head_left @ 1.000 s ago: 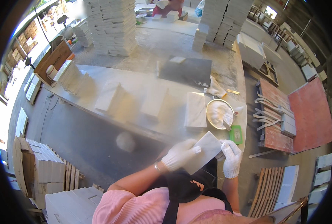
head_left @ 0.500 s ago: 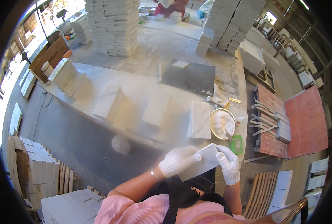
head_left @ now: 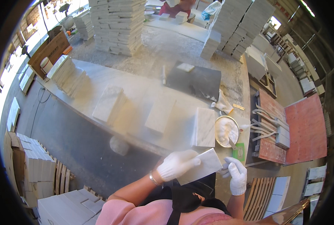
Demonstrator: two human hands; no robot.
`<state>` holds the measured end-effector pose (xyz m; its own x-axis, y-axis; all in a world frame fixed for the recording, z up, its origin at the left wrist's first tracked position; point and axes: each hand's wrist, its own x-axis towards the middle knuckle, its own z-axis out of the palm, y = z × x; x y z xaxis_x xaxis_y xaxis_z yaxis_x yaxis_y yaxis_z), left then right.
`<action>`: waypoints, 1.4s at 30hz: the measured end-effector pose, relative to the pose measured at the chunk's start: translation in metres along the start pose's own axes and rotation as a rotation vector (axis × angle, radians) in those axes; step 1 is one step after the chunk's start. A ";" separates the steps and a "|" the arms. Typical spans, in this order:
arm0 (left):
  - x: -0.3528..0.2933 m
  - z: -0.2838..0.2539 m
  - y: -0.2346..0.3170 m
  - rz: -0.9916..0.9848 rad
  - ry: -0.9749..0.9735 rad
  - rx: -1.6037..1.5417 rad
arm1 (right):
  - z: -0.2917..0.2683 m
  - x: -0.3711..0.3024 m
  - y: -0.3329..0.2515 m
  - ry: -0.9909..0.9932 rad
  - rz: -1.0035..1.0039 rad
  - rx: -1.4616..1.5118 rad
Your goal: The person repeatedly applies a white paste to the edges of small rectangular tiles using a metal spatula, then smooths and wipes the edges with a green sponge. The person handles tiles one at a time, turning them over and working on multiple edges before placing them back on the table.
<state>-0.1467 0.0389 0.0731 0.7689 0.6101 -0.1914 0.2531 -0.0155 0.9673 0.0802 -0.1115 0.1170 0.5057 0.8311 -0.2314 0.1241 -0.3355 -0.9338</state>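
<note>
My left hand (head_left: 179, 165), in a white knit glove, grips a flat white marble tile (head_left: 201, 167) by its left side, thumb on top. The tile is tilted above my lap, at the table's front edge. My right hand (head_left: 236, 175), gloved too, is beside the tile's right corner with its fingers bent together; whatever they may pinch is too small to make out. Just beyond stand a stack of marble tiles (head_left: 205, 127) and a round bowl (head_left: 216, 139) of white powdery or pasty stuff. A putty knife (head_left: 232, 144) leans in the bowl. A green box (head_left: 238, 153) lies near it.
Several tile stacks (head_left: 108, 103) line the dusty table (head_left: 137, 133). A dark board (head_left: 193, 78), a crumpled glove (head_left: 222, 103) and tall tile piles (head_left: 118, 26) are farther back. A red board (head_left: 305, 127) stands right, cartons (head_left: 67, 206) left. Another person (head_left: 178, 5) works across the table.
My right hand has let go of the tile's right edge and moved slightly right and down. The left hand still holds the tile. The view has shifted a little.
</note>
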 end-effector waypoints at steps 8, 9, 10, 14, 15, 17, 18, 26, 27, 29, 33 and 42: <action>0.002 0.002 0.002 -0.006 -0.064 0.119 | 0.015 0.006 0.010 -0.138 -0.126 -0.022; 0.002 0.002 0.002 -0.007 -0.072 0.138 | 0.016 0.006 0.011 -0.152 -0.080 0.014; 0.002 0.002 0.002 -0.008 -0.080 0.157 | 0.015 0.005 0.012 -0.167 -0.053 0.049; 0.001 0.001 0.000 0.016 -0.051 0.159 | 0.009 0.001 0.016 -0.211 0.063 0.081; 0.001 0.001 0.000 0.021 -0.038 0.153 | 0.008 0.000 0.016 -0.211 0.062 0.078; 0.000 0.000 -0.001 0.036 -0.011 0.131 | 0.006 -0.002 0.016 -0.204 0.056 0.069; 0.000 -0.001 -0.002 0.043 0.003 0.115 | 0.005 -0.003 0.016 -0.198 0.050 0.063; 0.005 -0.012 0.005 0.085 0.064 0.033 | 0.006 -0.003 0.017 -0.048 -0.045 0.089; 0.009 -0.014 0.008 0.069 0.033 0.101 | 0.007 -0.001 0.019 -0.036 -0.080 0.098; 0.020 -0.017 0.014 0.070 0.008 0.237 | 0.010 0.005 0.022 -0.004 -0.128 0.108; 0.047 -0.024 0.028 0.175 -0.026 0.380 | 0.010 0.020 0.029 0.040 -0.209 0.054; 0.110 -0.026 0.043 0.154 -0.166 0.567 | 0.008 0.030 0.040 0.109 -0.055 0.125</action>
<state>-0.0664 0.1264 0.0975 0.8912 0.4363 -0.1238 0.3697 -0.5408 0.7555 0.0938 -0.0967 0.0706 0.5917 0.7912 -0.1547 0.0499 -0.2275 -0.9725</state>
